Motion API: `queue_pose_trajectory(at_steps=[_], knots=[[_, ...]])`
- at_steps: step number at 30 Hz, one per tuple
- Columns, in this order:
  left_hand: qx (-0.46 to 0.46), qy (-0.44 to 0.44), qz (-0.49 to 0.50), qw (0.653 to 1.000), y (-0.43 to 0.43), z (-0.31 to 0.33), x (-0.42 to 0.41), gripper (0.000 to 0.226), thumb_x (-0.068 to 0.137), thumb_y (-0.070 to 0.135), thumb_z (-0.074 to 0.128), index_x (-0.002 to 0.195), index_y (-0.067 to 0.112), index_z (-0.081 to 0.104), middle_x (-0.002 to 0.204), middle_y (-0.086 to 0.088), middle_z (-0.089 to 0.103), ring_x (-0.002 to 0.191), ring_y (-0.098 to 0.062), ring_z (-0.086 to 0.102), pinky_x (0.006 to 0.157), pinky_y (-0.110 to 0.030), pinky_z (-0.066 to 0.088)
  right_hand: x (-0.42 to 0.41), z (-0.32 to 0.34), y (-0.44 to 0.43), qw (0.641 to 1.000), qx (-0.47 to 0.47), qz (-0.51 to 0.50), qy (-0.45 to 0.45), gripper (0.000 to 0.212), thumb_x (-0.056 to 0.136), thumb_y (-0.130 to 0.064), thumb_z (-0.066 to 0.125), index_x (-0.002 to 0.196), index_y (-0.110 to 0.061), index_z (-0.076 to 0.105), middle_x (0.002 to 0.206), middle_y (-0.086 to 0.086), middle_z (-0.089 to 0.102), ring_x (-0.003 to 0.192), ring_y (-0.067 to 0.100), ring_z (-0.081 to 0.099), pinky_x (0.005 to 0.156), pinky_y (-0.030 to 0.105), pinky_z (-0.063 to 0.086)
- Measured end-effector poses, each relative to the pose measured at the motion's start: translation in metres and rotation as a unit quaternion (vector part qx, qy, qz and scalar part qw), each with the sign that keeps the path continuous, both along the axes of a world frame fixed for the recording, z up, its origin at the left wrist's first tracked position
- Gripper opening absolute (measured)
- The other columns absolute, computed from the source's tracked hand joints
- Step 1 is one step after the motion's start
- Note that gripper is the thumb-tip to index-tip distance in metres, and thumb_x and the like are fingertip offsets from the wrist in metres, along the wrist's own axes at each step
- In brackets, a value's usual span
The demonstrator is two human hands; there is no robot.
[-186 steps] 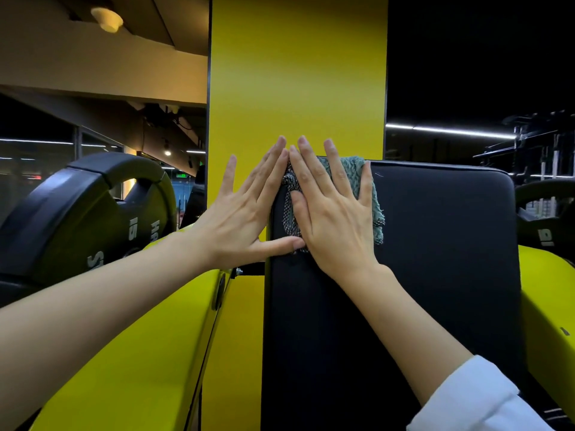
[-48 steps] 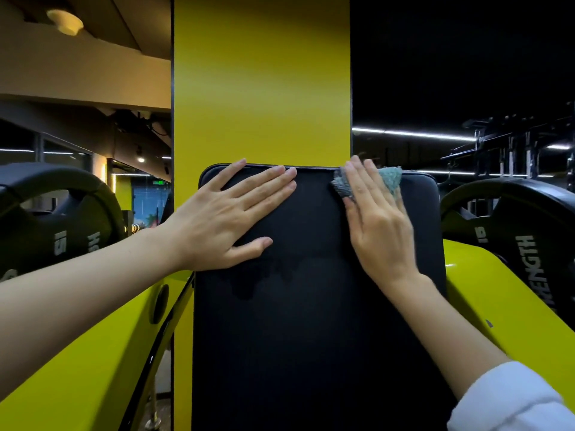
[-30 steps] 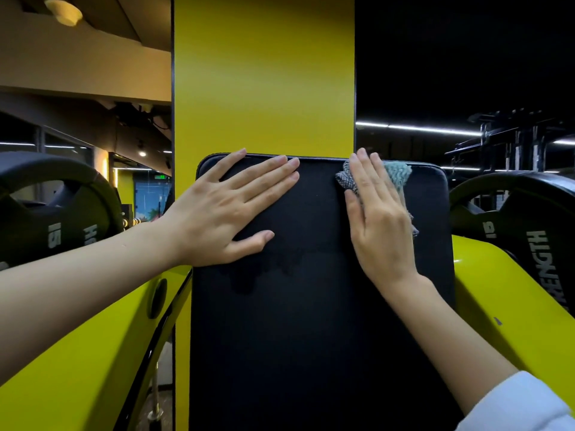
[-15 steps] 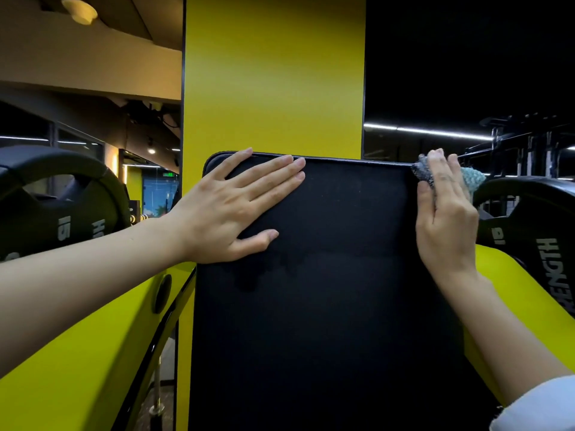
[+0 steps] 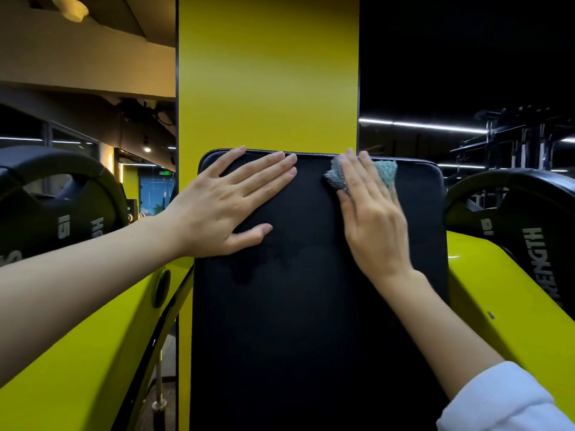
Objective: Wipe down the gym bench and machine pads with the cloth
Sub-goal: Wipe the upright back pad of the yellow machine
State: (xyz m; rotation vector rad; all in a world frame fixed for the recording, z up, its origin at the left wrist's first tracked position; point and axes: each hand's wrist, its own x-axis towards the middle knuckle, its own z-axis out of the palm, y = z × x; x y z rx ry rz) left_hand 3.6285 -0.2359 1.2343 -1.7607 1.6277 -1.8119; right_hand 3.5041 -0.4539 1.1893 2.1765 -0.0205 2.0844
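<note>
— What are the hands doing?

— The left hand (image 5: 224, 206) lies flat on the upper left corner of the black, rectangular upholstered pad (image 5: 295, 321). Its fingers are straight and spread, the thumb is out to the side, and it holds nothing. The right hand (image 5: 371, 219) is flat too, with straight fingers pointing up, and presses a teal, fluffy cloth (image 5: 387, 173) against the pad.

— Where on the pad is the cloth?

— Just under the top edge, right of the middle. Its ends stick out on both sides of the fingers; the rest is hidden beneath the hand.

— And the arms?

— The left forearm is bare. A white sleeve (image 5: 504, 402) covers the right arm low in the corner.

— What stands around the pad?

— A flat yellow pillar (image 5: 267, 73) rises straight behind it. The glossy yellow left machine arm (image 5: 77, 353) runs along one side and the right machine arm (image 5: 513, 306) along the other. Beyond them sit round black discs: the left weight plate (image 5: 46, 206), marked 15, and the right weight plate (image 5: 529, 219), lettered "ENGTH". Farther back on the right is a dark metal rack (image 5: 522, 141).
</note>
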Motion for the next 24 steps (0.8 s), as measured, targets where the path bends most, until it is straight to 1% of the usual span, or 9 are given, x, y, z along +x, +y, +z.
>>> queue_pose_trajectory(at_steps=[5,7,10,12,14,17,20,22,24], knots=[[0.000,-0.001,0.000,1.000,-0.001,0.000,0.001,0.073,0.098,0.050,0.028,0.158,0.012,0.015,0.166,-0.004,0.011,0.153,-0.017,0.010,0.122,-0.049,0.013,-0.027,0.005,-0.047,0.999,0.033,-0.030,-0.009,0.048,0.103,-0.021,0.041,0.150,-0.011,0.039,0.155,0.004,0.040,0.147,0.018,0.029,0.117,0.047,0.030],[0.000,0.001,-0.003,1.000,-0.001,-0.001,0.001,0.072,0.097,0.050,0.028,0.158,0.013,0.015,0.166,-0.004,0.012,0.153,-0.017,0.010,0.122,-0.049,0.013,-0.037,0.007,-0.066,0.998,0.050,-0.038,-0.020,0.048,0.103,-0.021,0.039,0.150,-0.009,0.039,0.155,0.006,0.040,0.147,0.019,0.029,0.120,0.038,0.025],[-0.002,0.003,-0.006,1.000,-0.001,0.000,0.001,0.073,0.097,0.050,0.029,0.158,0.013,0.016,0.166,-0.004,0.012,0.153,-0.017,0.011,0.122,-0.050,0.014,-0.041,0.003,-0.079,0.993,0.108,-0.009,-0.044,0.049,0.104,-0.022,0.037,0.150,-0.006,0.038,0.155,0.009,0.039,0.148,0.020,0.027,0.119,0.017,0.014],[-0.003,0.002,-0.007,1.000,-0.001,0.000,0.001,0.073,0.097,0.050,0.029,0.158,0.012,0.017,0.166,-0.004,0.013,0.153,-0.017,0.011,0.122,-0.050,0.014,-0.035,0.001,-0.072,0.990,0.128,0.010,-0.065,0.048,0.104,-0.022,0.037,0.149,-0.005,0.039,0.154,0.011,0.040,0.148,0.023,0.027,0.117,0.013,0.012],[-0.003,0.001,-0.006,1.000,-0.002,0.000,0.001,0.073,0.097,0.050,0.028,0.158,0.012,0.017,0.165,-0.004,0.013,0.153,-0.018,0.012,0.122,-0.050,0.014,-0.026,-0.002,-0.057,0.990,0.116,0.013,-0.076,0.047,0.105,-0.023,0.037,0.148,-0.004,0.041,0.153,0.012,0.041,0.147,0.025,0.029,0.118,0.013,0.012],[-0.001,0.004,0.001,1.000,-0.001,0.000,0.001,0.073,0.097,0.051,0.028,0.158,0.012,0.016,0.166,-0.004,0.012,0.153,-0.018,0.011,0.122,-0.049,0.014,-0.014,-0.005,-0.031,0.994,0.083,0.018,-0.063,0.047,0.105,-0.023,0.039,0.148,-0.005,0.042,0.153,0.010,0.041,0.146,0.023,0.031,0.119,0.017,0.013],[0.005,0.006,0.010,1.000,0.000,0.000,-0.002,0.073,0.097,0.051,0.028,0.158,0.013,0.015,0.166,-0.004,0.011,0.153,-0.018,0.010,0.123,-0.049,0.012,-0.002,-0.010,-0.001,0.998,0.046,0.032,-0.039,0.046,0.104,-0.022,0.040,0.148,-0.007,0.043,0.154,0.008,0.041,0.146,0.022,0.031,0.121,0.032,0.023],[0.009,0.012,0.017,1.000,0.000,0.000,-0.003,0.074,0.097,0.051,0.028,0.158,0.013,0.014,0.166,-0.004,0.010,0.153,-0.017,0.009,0.123,-0.048,0.011,0.005,-0.017,0.018,0.999,0.020,0.049,-0.013,0.046,0.104,-0.022,0.040,0.148,-0.009,0.043,0.154,0.006,0.040,0.147,0.020,0.030,0.118,0.042,0.029],[0.014,0.018,0.023,0.999,0.001,0.001,-0.004,0.074,0.097,0.051,0.029,0.159,0.014,0.013,0.166,-0.004,0.008,0.153,-0.017,0.007,0.123,-0.047,0.009,0.010,-0.024,0.029,0.999,-0.008,0.051,0.007,0.046,0.104,-0.023,0.041,0.148,-0.011,0.044,0.155,0.004,0.041,0.147,0.018,0.030,0.116,0.046,0.030]])
